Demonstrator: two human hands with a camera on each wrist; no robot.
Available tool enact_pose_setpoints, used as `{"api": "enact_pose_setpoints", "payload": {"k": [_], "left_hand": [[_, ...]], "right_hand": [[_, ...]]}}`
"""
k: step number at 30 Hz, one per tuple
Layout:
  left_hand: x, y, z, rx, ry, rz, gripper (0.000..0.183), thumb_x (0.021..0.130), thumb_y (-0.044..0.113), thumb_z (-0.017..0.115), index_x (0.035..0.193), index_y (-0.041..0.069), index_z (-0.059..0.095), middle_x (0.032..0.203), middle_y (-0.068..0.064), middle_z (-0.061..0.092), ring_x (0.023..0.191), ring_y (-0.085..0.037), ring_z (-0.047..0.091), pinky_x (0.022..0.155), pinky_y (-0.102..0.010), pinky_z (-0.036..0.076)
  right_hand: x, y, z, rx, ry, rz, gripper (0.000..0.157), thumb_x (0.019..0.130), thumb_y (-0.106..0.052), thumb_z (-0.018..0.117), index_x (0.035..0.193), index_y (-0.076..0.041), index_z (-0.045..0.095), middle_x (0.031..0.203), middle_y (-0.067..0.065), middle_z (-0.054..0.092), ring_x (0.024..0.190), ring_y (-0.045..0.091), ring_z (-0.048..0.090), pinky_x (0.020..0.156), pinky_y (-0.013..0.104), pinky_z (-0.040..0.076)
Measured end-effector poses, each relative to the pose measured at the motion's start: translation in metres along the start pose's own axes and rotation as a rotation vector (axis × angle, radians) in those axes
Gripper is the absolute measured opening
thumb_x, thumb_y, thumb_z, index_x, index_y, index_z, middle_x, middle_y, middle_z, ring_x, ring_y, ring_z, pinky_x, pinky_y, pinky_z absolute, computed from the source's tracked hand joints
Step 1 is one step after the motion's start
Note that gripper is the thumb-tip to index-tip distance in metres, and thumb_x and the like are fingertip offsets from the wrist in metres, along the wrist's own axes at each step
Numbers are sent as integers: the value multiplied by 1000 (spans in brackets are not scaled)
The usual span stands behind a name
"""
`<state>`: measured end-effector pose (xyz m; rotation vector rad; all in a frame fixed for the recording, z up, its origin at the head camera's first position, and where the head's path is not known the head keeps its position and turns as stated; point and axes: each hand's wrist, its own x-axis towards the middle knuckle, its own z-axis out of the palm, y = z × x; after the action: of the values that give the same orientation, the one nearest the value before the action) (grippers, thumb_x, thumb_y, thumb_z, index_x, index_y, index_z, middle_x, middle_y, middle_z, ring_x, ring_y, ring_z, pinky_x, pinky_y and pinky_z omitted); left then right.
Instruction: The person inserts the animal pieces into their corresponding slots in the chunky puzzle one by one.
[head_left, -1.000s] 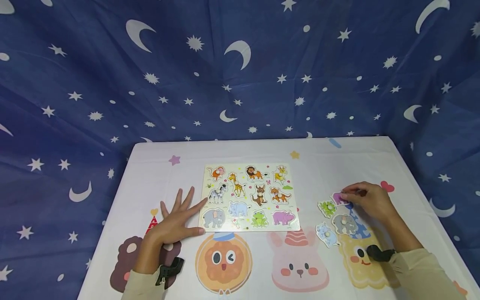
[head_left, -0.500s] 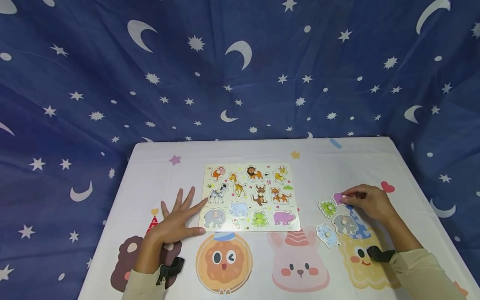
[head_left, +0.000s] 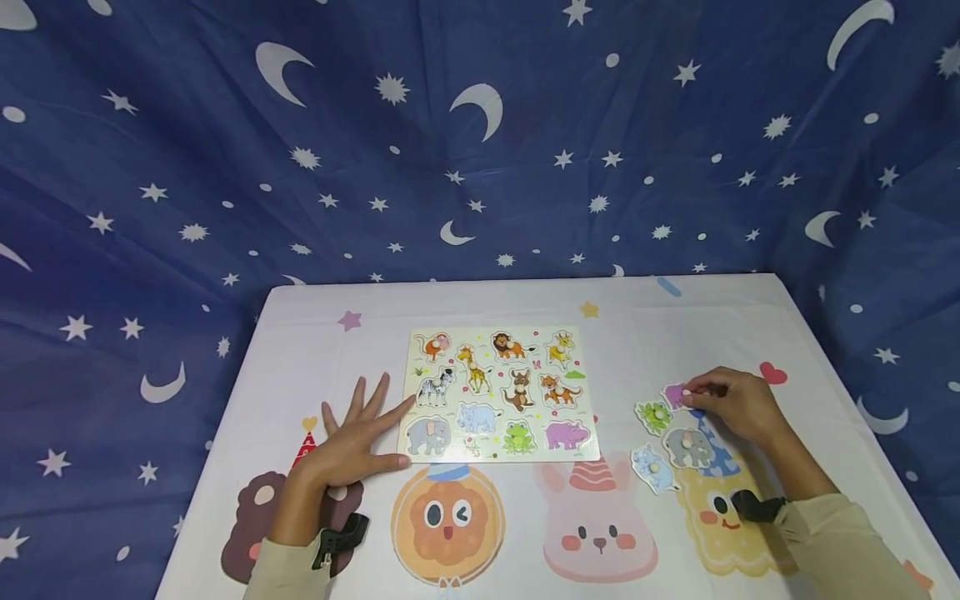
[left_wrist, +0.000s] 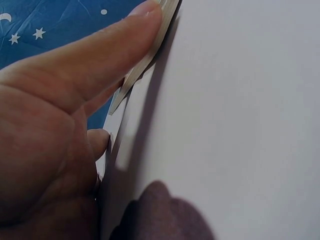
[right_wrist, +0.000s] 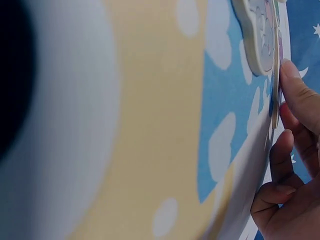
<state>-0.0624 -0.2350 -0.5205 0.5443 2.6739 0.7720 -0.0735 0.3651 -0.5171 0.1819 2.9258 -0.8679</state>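
The right hand (head_left: 738, 404) still pinches the hippo piece (head_left: 675, 396), so it stays off the puzzle board (head_left: 496, 392), at three o'clock; the splayed left hand (head_left: 347, 450) touches the board.

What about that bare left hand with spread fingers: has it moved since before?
No: the left hand shows no shift either way against the printed purple star.

Head view looks fwd/down from high, wrist views v. near table (head_left: 637, 342), all sharing curtain (head_left: 525, 225).

Head cam evenly lit; wrist cams dimmer, soft shadows on tablecloth (left_wrist: 250, 125), R fg blurry.
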Motion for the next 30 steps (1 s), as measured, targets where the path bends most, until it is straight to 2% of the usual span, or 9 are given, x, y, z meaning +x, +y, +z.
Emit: {"api": "enact_pose_setpoints", "payload": {"k": [11,21,30], "left_hand": [[1,-1,0,1,8,-1,92,80,61,78,158,34,37,173,-15,2,155,-50,-14,101,-86,-20],[3,-1,2,10,4,-4,93,79,64,76,158,35,37,173,-14,2,155,-50,-15,101,-86,-19],[1,-2,0,7,-14,-2,93,81,59,78,159,34,36,174,-13,-1,155,-49,-16,101,-85,-20]], "right_hand": [[0,2,0,-1,72,-82,29,89,-35,80,101,-9,76,90,5,67,81,18,53,64,16,44],[-2,4,-2,-33,86,-69,31,93,-35,77,105,-7,73,95,8,65,86,23,54,64,14,42],[-6,-19,-3,7,87,-104,27,93,-32,77,104,-8,74,95,6,65,84,22,54,64,12,45]]}}
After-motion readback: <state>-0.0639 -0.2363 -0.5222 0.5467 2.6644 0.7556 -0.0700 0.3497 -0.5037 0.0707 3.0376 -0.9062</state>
